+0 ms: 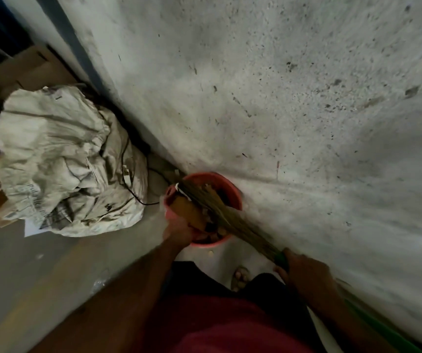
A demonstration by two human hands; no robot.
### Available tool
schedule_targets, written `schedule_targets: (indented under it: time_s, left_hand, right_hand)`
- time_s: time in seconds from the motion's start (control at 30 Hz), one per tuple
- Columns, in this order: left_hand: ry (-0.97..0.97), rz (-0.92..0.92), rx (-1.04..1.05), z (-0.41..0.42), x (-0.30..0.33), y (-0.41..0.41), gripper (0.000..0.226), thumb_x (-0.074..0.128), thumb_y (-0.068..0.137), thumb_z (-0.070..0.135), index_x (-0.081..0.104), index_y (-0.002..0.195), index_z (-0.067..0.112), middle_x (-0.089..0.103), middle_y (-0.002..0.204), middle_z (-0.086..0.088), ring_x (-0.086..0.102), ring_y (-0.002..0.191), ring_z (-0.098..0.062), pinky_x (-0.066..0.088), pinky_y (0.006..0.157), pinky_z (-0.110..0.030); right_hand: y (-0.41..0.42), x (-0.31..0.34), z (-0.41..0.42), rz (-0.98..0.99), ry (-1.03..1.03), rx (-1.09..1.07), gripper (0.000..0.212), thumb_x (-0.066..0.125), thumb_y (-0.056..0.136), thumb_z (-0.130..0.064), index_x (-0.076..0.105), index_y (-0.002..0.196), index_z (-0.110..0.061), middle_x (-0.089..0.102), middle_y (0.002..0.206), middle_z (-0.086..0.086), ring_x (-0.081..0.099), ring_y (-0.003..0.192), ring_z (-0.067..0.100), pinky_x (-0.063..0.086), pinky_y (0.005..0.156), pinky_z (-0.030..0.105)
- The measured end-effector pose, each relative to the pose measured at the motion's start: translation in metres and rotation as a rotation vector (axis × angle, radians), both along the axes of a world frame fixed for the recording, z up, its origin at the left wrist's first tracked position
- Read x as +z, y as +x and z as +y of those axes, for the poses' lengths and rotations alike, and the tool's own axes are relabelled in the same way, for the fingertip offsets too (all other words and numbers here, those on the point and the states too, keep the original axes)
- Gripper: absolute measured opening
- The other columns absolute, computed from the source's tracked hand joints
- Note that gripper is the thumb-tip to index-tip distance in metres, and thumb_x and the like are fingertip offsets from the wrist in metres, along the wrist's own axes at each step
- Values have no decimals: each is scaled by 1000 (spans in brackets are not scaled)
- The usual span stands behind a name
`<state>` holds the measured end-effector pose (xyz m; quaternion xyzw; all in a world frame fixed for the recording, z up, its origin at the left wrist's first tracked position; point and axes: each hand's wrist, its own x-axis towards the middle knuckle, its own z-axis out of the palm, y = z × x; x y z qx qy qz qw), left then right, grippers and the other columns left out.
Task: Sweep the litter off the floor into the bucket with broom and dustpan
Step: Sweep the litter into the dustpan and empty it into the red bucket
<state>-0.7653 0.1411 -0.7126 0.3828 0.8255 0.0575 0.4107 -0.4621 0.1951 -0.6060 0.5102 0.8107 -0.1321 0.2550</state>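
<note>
Head view, only one: your bucket is red-orange plastic, round, sitting on the grey floor right against the foot of the pale speckled wall, just ahead of your sandalled foot. Inside it, dark and tan scraps of litter, blurry, can't sort them further. The broom is a bundle of straw-coloured bristles bound with a white tie near the tip, green handle at your end; the bristles lie slanted across the bucket mouth, tip at the far left rim. Your right hand has its fingers curled tight round the green handle, just right of the bucket. Your left hand is at the near left rim, gripping a flat brown dustpan tipped over the bucket opening, under the bristles; exact finger lie is smeared by motion blur. Left of the bucket, a crumpled whitish sack with a black cable draped across it, and cardboard behind.
</note>
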Motion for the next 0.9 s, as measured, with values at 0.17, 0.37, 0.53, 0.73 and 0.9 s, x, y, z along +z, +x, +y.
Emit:
schedule_targets:
  time_s: [0.17,0.37,0.53,0.73,0.9]
  left_hand:
    - [-168,214,-150,9,8,8,37,47,98,25,56,132,15,53,138,-9,51,128,-29,45,102,-41]
    - [-138,378,-227,11,23,12,33,37,101,20,66,118,14,58,130,-12,62,112,-31,51,88,-38]
    - [-135,503,-341,7,34,8,34,41,98,17,59,127,9,55,133,-14,60,115,-30,50,88,-37]
    - [-87,512,-312,-18,49,-7,35,49,95,20,53,128,10,53,130,-12,60,114,-29,50,87,-37]
    - [-26,464,-208,-58,49,-25,37,38,98,16,51,132,20,55,130,-9,62,111,-28,48,89,-38]
  right_hand:
    - [17,13,10,14,31,16,51,47,94,-59,42,138,-35,63,107,-8,61,87,9,30,56,19]
    - [41,21,8,83,-18,-109,66,49,96,-52,18,154,-40,59,123,-6,62,97,11,37,63,17]
    - [44,25,-8,115,-28,-187,67,48,97,-46,11,154,-44,55,131,-5,62,99,10,50,73,21]
    - [42,31,-37,182,6,-220,67,51,95,-44,16,153,-43,58,129,-6,64,101,12,40,66,21]
    - [38,44,-62,213,62,-277,69,52,94,-43,15,152,-47,61,122,-5,64,94,13,50,68,24]
